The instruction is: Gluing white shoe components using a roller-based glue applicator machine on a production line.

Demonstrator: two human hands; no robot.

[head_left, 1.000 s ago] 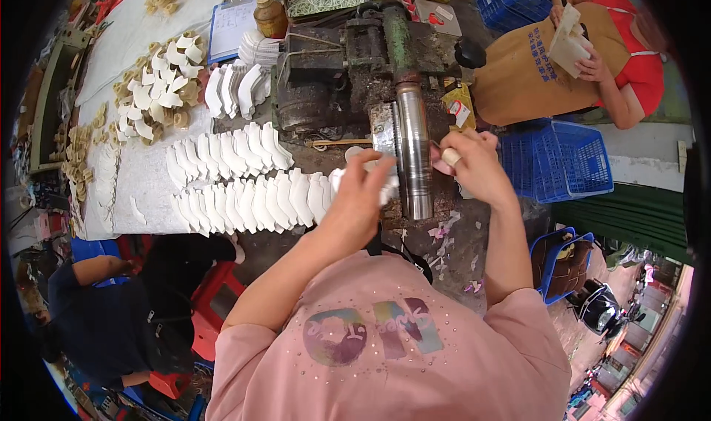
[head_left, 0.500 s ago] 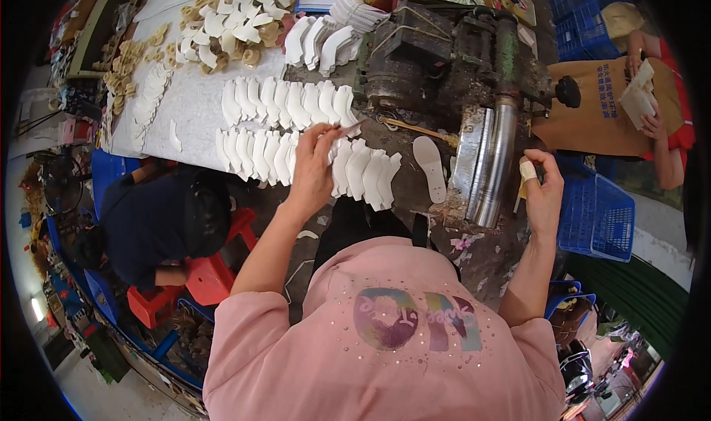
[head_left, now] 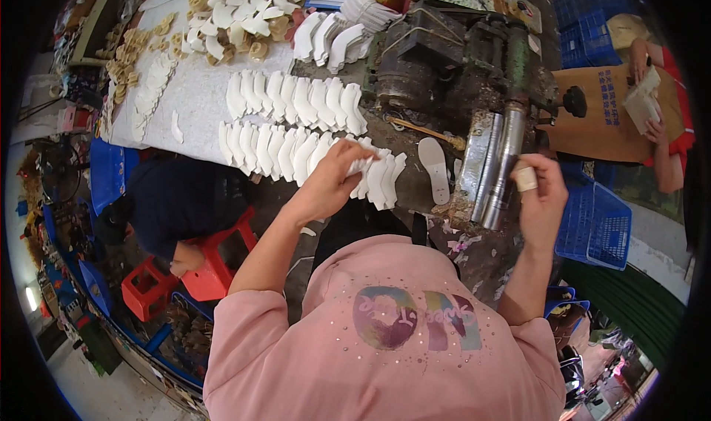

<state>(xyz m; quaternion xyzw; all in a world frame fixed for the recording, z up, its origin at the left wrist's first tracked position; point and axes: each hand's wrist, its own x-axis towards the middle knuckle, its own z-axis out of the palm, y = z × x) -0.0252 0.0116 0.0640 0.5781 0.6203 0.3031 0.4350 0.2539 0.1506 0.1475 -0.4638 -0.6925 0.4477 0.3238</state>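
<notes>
Two rows of white curved pieces lie side by side on the bench: a far row (head_left: 296, 101) and a near row (head_left: 275, 151). Over the right part of the near row, my left hand (head_left: 333, 175) pinches one of these pieces at its fingertips. Right of the machine's shiny metal rollers (head_left: 503, 171), my right hand (head_left: 541, 199) is closed, fingers bent in towards the thumb. Beige tape (head_left: 526, 179) wraps one of its digits. Whatever this hand may hold is hidden. A white insole-shaped piece (head_left: 434, 171) lies between the near row and the rollers.
A greasy motor machine (head_left: 422, 58) fills the bench's back right. White and tan pieces (head_left: 244, 17) are heaped at the back left. One person sits left by red stools (head_left: 211, 273); another, far right, handles pale pieces. A blue crate (head_left: 596, 225) stands right.
My left hand has come nearer and to the right, from between the rows onto the near row. My right hand has moved slightly down towards the rollers, its fingers drawn closer together.
</notes>
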